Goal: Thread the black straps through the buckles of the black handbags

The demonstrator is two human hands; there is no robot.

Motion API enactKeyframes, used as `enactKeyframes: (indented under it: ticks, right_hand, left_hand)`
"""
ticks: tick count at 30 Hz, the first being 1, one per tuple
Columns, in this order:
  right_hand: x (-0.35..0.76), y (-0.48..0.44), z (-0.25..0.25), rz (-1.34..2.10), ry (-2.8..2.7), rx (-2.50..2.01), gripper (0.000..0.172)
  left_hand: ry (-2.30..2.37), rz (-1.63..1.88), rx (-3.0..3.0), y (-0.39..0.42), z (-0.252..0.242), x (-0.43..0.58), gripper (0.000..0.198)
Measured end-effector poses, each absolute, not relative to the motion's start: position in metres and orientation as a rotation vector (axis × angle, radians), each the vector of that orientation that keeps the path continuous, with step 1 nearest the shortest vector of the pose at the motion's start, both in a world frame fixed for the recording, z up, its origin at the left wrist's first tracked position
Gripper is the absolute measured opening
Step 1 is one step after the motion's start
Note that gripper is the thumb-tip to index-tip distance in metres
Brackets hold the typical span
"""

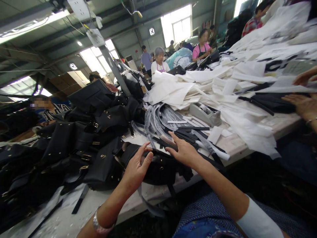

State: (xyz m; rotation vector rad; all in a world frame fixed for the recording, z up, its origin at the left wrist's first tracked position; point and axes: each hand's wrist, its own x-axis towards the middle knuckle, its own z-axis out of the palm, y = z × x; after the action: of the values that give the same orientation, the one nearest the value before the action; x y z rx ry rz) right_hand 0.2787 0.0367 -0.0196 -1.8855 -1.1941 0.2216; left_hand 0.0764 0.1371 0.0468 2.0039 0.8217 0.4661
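Left hand (137, 165): reaching up from below over the bag's (158, 170) left part, thumb and fingers standing apart; cannot tell whether touching.
Right hand (182, 150): angling in from lower right, fingers pointing leftward, thumb and forefinger spreading apart near the straps (163, 115).
Bag: lying black near the tabletop's (99, 205) edge, below and between both hands.
Dispenser (213, 116): standing beyond the right hand.

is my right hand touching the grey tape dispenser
Apart. The head view shows a plain gap: black straps are visible between your right hand and the grey tape dispenser beyond it.
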Motion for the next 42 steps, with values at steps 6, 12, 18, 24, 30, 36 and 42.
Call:
enactKeyframes:
  ticks: [6, 12, 18, 24, 30, 36, 42]
  right_hand:
    - [0.238, -0.009, 0.008, 0.337, -1.179, -1.748, 0.024]
    - [0.188, -0.026, -0.001, 0.946, -1.266, -1.448, 0.023]
    - [0.206, -0.022, 0.005, 1.036, -0.849, -1.201, 0.037]
    - [0.242, -0.02, 0.027, 0.856, -0.474, -1.038, 0.042]
    - [0.259, -0.064, 0.034, -0.113, -0.807, -1.88, 0.041]
    - [0.185, -0.075, 0.056, -0.36, -1.853, -1.231, 0.026]
    - [0.196, -0.062, 0.04, -0.316, -1.926, -1.551, 0.034]
  left_hand:
    - [0.699, 0.522, 1.299, 0.116, 0.064, 0.078, 0.051]
    - [0.457, 0.667, 1.243, 0.081, 0.061, 0.094, 0.062]
    - [0.547, 0.585, 1.35, 0.043, 0.015, 0.058, 0.06]
    - [0.503, 0.147, 1.379, 0.026, -0.077, 0.002, 0.065]
    - [0.829, 0.224, 1.653, 0.048, -0.063, -0.027, 0.059]
    - [0.582, 0.401, 2.104, 0.035, 0.016, 0.009, 0.03]
    - [0.432, 0.434, 2.291, 0.04, 0.042, 0.004, 0.026]
